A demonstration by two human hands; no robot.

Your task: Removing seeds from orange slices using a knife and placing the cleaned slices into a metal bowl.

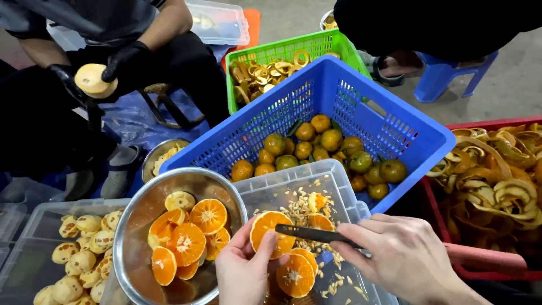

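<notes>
Left hand (244, 270) grips orange half (271, 232); right hand (403, 257) grips knife (316, 234) (bowl rim (240, 197) close).

head view | looks steeply down | close over hands (243, 271) | single view

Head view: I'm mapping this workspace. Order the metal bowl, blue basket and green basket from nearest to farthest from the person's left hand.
From the left hand, which holds an orange half:
1. Metal bowl, just to its left.
2. Blue basket, behind, up the picture.
3. Green basket, farthest, behind the blue one.
</notes>
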